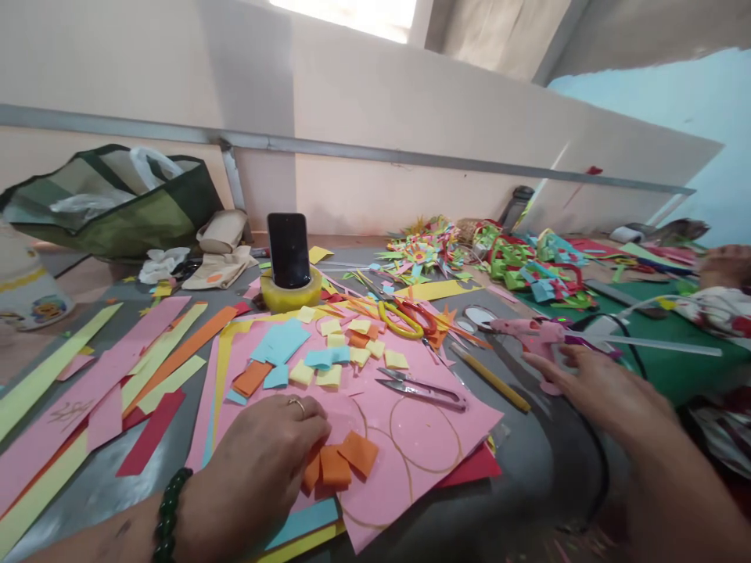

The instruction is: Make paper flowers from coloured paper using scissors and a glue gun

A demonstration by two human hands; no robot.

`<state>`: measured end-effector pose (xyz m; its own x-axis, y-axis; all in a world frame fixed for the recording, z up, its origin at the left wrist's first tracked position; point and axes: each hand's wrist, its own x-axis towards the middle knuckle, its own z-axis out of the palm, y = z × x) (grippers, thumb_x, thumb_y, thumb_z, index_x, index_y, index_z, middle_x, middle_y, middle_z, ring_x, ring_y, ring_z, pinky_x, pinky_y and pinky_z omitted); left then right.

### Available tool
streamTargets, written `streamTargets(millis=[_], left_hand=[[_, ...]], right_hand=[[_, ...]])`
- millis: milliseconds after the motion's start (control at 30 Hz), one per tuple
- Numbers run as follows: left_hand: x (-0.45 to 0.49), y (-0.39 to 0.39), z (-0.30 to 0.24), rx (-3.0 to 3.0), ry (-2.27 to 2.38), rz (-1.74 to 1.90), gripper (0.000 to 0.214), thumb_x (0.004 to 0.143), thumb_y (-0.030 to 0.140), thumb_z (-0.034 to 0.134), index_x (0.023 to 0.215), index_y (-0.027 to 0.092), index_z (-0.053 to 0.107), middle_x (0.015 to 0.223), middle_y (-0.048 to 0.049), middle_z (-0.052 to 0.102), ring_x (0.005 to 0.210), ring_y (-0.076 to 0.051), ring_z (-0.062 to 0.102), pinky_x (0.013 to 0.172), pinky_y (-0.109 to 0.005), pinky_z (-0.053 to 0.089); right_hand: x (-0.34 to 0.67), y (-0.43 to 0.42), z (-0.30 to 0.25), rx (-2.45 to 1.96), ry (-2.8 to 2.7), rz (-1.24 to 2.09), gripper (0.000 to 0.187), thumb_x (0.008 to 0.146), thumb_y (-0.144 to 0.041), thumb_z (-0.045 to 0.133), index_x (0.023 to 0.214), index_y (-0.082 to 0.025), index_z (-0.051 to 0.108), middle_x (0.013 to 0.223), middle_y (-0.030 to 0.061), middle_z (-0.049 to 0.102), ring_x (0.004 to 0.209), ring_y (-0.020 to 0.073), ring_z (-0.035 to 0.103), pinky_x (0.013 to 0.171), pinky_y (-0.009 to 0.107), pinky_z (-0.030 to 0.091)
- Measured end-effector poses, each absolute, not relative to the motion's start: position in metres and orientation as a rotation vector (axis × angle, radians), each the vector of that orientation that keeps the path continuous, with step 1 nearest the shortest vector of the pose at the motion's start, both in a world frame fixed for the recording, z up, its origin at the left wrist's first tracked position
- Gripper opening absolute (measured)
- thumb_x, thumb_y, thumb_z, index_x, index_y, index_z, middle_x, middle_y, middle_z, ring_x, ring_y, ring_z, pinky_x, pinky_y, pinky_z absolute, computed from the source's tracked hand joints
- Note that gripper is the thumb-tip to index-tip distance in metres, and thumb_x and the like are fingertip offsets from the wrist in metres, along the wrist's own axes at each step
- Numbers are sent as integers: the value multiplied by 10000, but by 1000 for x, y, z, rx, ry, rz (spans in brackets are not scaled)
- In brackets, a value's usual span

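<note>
My left hand (261, 450), with a ring and a green bead bracelet, rests curled over pink paper (434, 438) marked with drawn circles. Folded orange paper pieces (335, 467) lie against its fingers; the fingertips are hidden, so what they grip does not show. To the right, my right hand (604, 391) has its thumb and fingers around a pink glue gun (537, 332), whose clear glue stick (662, 342) juts out behind. On the pink paper lie thread snips (425, 389) and small yellow, blue and orange folded pieces, such as a blue one (282, 342).
A phone (288, 250) stands upright in a yellow tape roll (292, 291). Yellow-handled scissors (400, 319) and a yellow cutter-like stick (491, 378) lie nearby. Paper strips (88, 407) cover the left; colourful paper crafts (528, 266) are heaped at the back. Another person's arm (727, 270) shows far right.
</note>
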<state>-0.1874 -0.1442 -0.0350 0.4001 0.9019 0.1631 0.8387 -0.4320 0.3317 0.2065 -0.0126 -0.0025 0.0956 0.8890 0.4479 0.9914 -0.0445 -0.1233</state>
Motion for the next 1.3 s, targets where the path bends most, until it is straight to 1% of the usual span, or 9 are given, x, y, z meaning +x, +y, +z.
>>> streamTargets(millis=[67,133,233,333,667,867,1033,1133,1300], left_hand=[[-187,-145,-36,2449,1549,494,305,776,43,446,855,211,689,838,-61,680,824,-201,631,735,-291,485],[-188,-145,-36,2442,1550,516,302,790,49,438,855,209,687,820,-58,679,814,-195,632,730,-282,484],[-189,-145,-37,2436,1555,543,309,807,52,418,852,203,684,800,-59,676,800,-188,633,716,-272,482],[-189,-145,-36,2436,1547,551,304,804,51,420,843,200,682,797,-60,675,791,-187,633,709,-271,480],[-187,-144,-33,2412,1562,523,273,779,44,457,818,201,677,803,-67,676,815,-200,634,724,-288,481],[-188,-143,-34,2290,1515,670,257,829,88,441,842,200,673,889,-56,676,850,-192,621,764,-308,475],[-189,-132,-29,1715,1449,1093,251,856,354,555,1027,191,641,932,-55,673,807,-173,610,725,-294,487],[-190,-128,-24,1362,1244,1146,293,769,398,664,939,160,670,830,-35,680,731,-151,599,677,-262,483],[-192,-128,-21,1206,1047,1131,216,787,350,655,729,148,703,688,-21,669,679,-127,587,679,-236,469]], right_hand=[[190,-35,14,-2031,-1838,-386,450,727,-672,519,749,-247,664,767,152,684,594,317,603,505,401,380],[160,-52,27,-1801,-1941,-271,400,824,-609,423,905,-303,668,852,90,699,625,280,614,547,384,419],[99,-51,33,-1332,-2256,-20,311,873,-487,457,901,-262,669,904,54,700,777,236,631,678,332,460],[48,-21,23,-1313,-2582,208,276,887,-390,477,965,-212,673,912,56,691,791,194,613,670,278,426],[6,35,-7,-1341,-2551,340,141,751,-309,638,781,-185,698,799,39,679,693,155,580,569,230,372],[20,32,17,-1259,-2310,410,283,790,-424,576,785,-154,661,661,15,599,577,123,485,514,237,346],[13,-12,30,-1054,-2163,919,340,754,-507,631,777,-168,639,603,-20,527,536,104,439,480,228,338],[0,-46,25,-924,-2125,1109,276,754,-442,681,762,-168,648,654,-10,562,570,102,456,509,227,362],[-8,-68,19,-776,-2207,1151,222,827,-383,640,806,-166,682,728,9,617,642,104,519,570,218,415]])
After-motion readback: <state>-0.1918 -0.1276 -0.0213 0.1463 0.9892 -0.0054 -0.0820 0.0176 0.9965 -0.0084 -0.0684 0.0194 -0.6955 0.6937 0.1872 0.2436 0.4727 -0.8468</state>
